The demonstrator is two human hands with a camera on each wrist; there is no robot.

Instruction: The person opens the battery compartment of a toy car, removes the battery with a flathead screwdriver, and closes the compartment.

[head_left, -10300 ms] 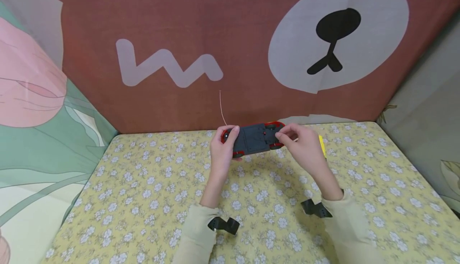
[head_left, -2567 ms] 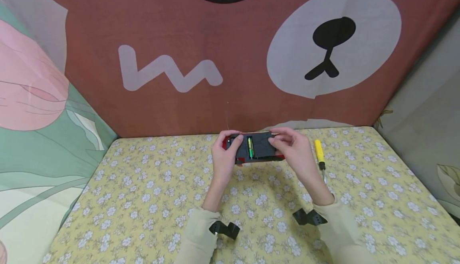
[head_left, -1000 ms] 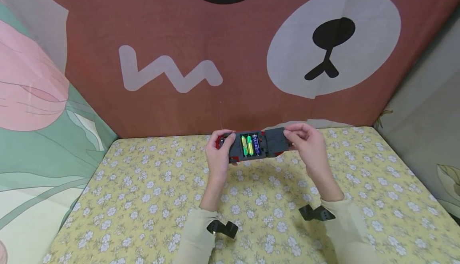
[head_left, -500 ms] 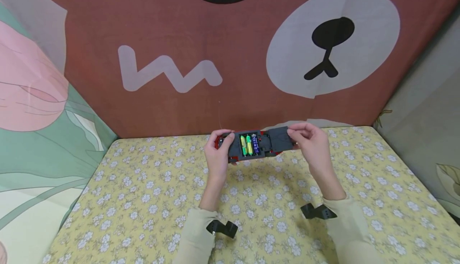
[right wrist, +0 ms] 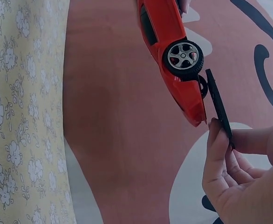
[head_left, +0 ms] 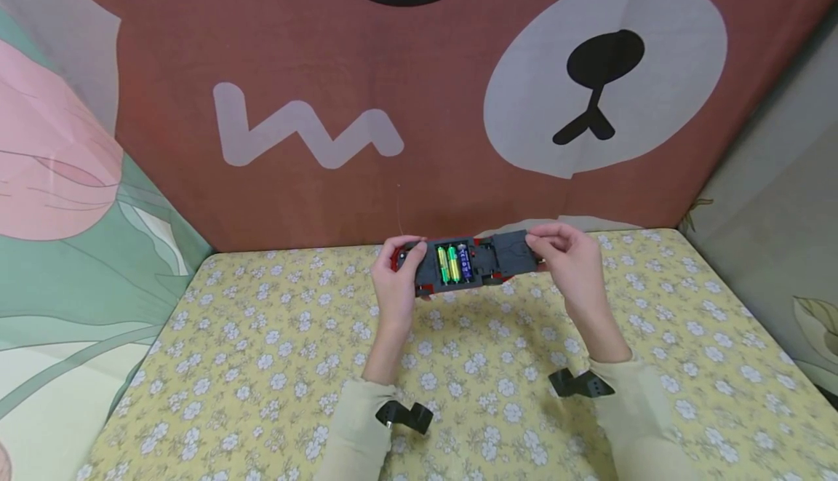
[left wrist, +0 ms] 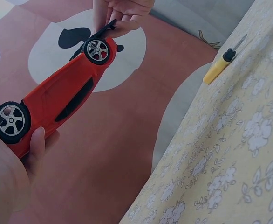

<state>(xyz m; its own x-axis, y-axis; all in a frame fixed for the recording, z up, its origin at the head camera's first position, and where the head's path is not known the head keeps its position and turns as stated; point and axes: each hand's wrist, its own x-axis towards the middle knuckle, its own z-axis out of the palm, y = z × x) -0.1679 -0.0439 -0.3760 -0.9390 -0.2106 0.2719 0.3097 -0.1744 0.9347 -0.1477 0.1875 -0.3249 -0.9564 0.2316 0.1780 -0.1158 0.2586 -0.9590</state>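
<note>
We hold the red toy car [head_left: 458, 266] underside up above the table's [head_left: 262, 364] far edge — three batteries [head_left: 455, 264] exposed, labels unreadable. Left hand [head_left: 396, 284] grips its end; right hand [head_left: 568, 259] pinches the detached battery cover [head_left: 515, 254]. A screwdriver [left wrist: 222, 65] lies near the far right corner.

Head view: looked from above and behind the hands, forward and down, taking in the whole flowered table [head_left: 262, 364] and the bear backdrop [head_left: 458, 102] behind; farthest of the three.
Left wrist view: sat low and close beside the left hand [left wrist: 6, 186], facing across toward the right, with the toy car [left wrist: 57, 98] in the upper left of the frame.
Right wrist view: close, facing back the other way, toy car [right wrist: 171, 51] at upper centre.
Shared: all three caught the toy car, the table and the backdrop.
</note>
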